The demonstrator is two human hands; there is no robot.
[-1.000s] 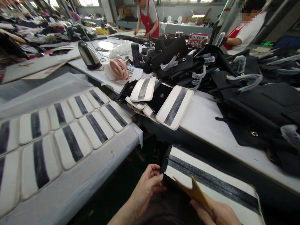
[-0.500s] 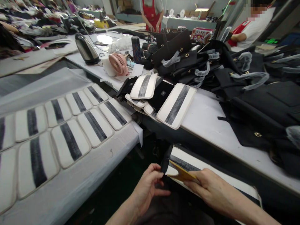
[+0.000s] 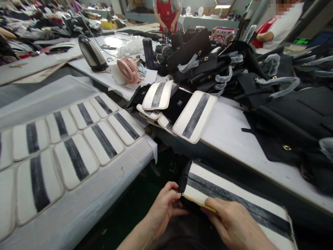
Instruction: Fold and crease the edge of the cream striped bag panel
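In front of me lies a black bag (image 3: 184,173) with a white panel (image 3: 205,172) on it, crossed lengthwise by a dark grey stripe. At its near left corner, my left hand (image 3: 169,201) pinches the black edge between thumb and finger. My right hand (image 3: 229,215) grips a thin, flat yellow tool (image 3: 197,203), seen nearly edge-on. The tool lies along the panel's near edge, its tip close to my left fingertips. My right hand hides the middle of that near edge.
To the left, several white panels with dark stripes (image 3: 76,161) lie in rows on a covered table (image 3: 109,194). Ahead are a stack of similar panels (image 3: 195,116), a pink fan (image 3: 129,70), a kettle (image 3: 92,53) and piled black bags (image 3: 293,121). Two people in red aprons stand beyond.
The yellow tool has turned from lying flat across the panel to edge-on at its near edge. My right hand has shifted slightly down and nearer; my left hand stays at the corner.
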